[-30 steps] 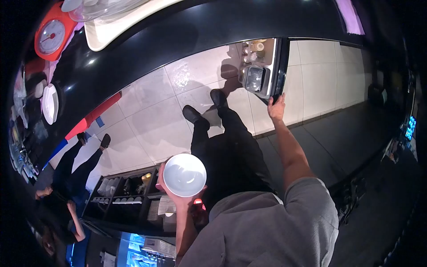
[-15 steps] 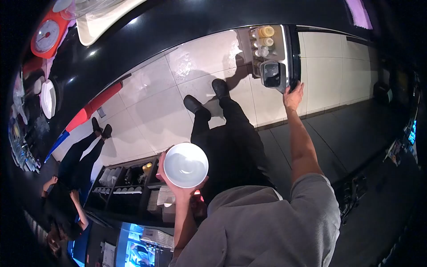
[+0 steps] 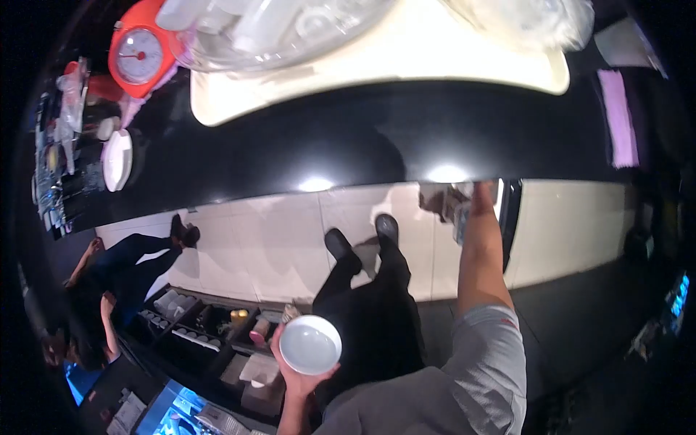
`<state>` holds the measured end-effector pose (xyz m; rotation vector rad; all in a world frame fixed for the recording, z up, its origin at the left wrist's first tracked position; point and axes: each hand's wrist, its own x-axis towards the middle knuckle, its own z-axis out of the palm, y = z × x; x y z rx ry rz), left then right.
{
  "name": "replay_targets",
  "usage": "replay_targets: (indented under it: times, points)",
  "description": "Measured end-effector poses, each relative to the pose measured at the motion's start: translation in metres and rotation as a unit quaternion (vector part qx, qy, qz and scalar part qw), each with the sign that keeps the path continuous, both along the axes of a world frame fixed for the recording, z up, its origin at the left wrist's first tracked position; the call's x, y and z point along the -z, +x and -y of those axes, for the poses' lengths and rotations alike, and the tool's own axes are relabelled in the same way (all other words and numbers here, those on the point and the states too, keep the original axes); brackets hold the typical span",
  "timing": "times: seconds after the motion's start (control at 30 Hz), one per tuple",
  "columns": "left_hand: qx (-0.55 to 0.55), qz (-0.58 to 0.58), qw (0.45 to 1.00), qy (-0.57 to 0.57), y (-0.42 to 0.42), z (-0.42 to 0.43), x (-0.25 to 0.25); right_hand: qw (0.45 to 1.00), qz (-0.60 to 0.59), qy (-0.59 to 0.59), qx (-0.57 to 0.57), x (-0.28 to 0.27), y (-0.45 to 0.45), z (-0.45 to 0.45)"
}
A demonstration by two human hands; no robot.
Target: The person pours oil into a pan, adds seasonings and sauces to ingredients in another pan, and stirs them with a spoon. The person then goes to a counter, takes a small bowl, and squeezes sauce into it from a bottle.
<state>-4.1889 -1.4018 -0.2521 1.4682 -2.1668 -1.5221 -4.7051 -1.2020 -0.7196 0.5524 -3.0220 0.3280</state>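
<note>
A white bowl [image 3: 310,345] rests in my left hand [image 3: 296,375], whose fingers wrap round its side and underside in front of my body. No contents can be made out in it. My right arm stretches forward to a pulled-out drawer [image 3: 513,217] below the counter. Only part of my right hand [image 3: 481,199] shows at the counter's edge; its fingers are hidden. Close beside it in the drawer is a clear container [image 3: 460,217], partly covered by the arm.
A black counter [image 3: 275,156] crosses ahead, bearing a cream tray [image 3: 377,94], a red dial scale [image 3: 141,56], a white dish [image 3: 117,161] and a pink cloth [image 3: 618,119]. Another person [image 3: 109,283] stands at left. A shelf with compartments [image 3: 196,319] is beside my left arm.
My right hand has moved from the drawer's front to inside it, under the counter edge. The view has shifted so more counter shows. The bowl stays in my left hand.
</note>
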Motion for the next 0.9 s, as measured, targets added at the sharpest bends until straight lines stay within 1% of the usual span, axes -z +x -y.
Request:
replay_targets:
  times: [0.07, 0.13, 0.2, 0.27, 0.3, 0.33, 0.4, 0.43, 0.5, 0.53, 0.6, 0.63, 0.67, 0.7, 0.73, 0.77, 0.8, 0.83, 0.9]
  points:
    - [-0.025, -0.030, 0.999, 0.030, -0.001, 0.000, 0.005, 0.996, 0.055, -0.025, 0.071, -0.003, 0.002, 0.008]
    - [-0.002, -0.022, 1.000, 0.012, -0.005, 0.005, 0.010, 0.991, 0.075, -0.050, 0.101, -0.003, 0.004, 0.015]
    - [-0.065, -0.054, 0.995, 0.044, 0.002, 0.005, 0.027, 0.986, 0.081, -0.081, 0.121, 0.001, 0.004, 0.017]
    - [-0.013, -0.057, 0.998, 0.034, -0.004, 0.010, 0.030, 0.980, 0.087, -0.119, 0.136, 0.005, 0.007, 0.017]
    - [0.008, -0.079, 0.997, 0.008, -0.003, 0.013, 0.037, 0.975, 0.087, -0.145, 0.143, 0.005, 0.007, 0.016]
    - [0.008, -0.085, 0.996, -0.007, -0.009, 0.015, 0.035, 0.969, 0.092, -0.173, 0.149, 0.006, 0.007, 0.015]
    - [-0.005, -0.082, 0.996, 0.016, -0.016, 0.014, 0.025, 0.949, 0.098, -0.253, 0.160, 0.013, 0.012, 0.004]
    - [-0.005, -0.092, 0.996, 0.014, -0.011, 0.015, 0.026, 0.928, 0.104, -0.321, 0.160, 0.020, 0.014, 0.001]
    - [0.017, -0.085, 0.996, 0.008, -0.013, 0.019, 0.011, 0.860, 0.099, -0.480, 0.143, 0.023, 0.018, -0.004]
    - [0.035, -0.082, 0.996, 0.006, -0.017, 0.021, 0.001, 0.811, 0.115, -0.560, 0.125, -0.014, 0.026, 0.002]
    - [0.048, -0.089, 0.995, 0.008, -0.034, 0.028, -0.029, 0.905, 0.054, -0.385, 0.174, -0.140, 0.057, 0.029]
    - [0.080, -0.084, 0.993, -0.011, -0.037, 0.031, -0.040, 0.684, 0.177, -0.659, 0.259, -0.158, 0.057, 0.026]
    - [0.110, -0.081, 0.990, -0.031, -0.040, 0.035, -0.049, 0.365, 0.279, -0.837, 0.297, -0.171, 0.061, 0.021]
    - [0.111, -0.090, 0.989, -0.031, -0.044, 0.037, -0.056, 0.581, 0.199, -0.756, 0.228, -0.182, 0.078, 0.015]
    - [0.098, -0.115, 0.988, -0.016, -0.045, 0.040, -0.062, 0.761, 0.109, -0.622, 0.146, -0.207, 0.096, 0.014]
    - [0.082, -0.136, 0.987, 0.003, -0.044, 0.042, -0.066, 0.832, 0.079, -0.523, 0.169, -0.231, 0.113, 0.011]
    - [0.077, -0.162, 0.983, -0.030, -0.042, 0.046, -0.068, 0.837, 0.081, -0.516, 0.162, -0.265, 0.128, 0.007]
    - [0.071, -0.177, 0.981, -0.035, -0.047, 0.051, -0.086, 0.845, 0.098, -0.506, 0.146, -0.299, 0.144, 0.004]
    - [0.069, -0.204, 0.976, -0.030, -0.056, 0.066, -0.108, 0.874, 0.070, -0.473, 0.091, -0.370, 0.170, 0.008]
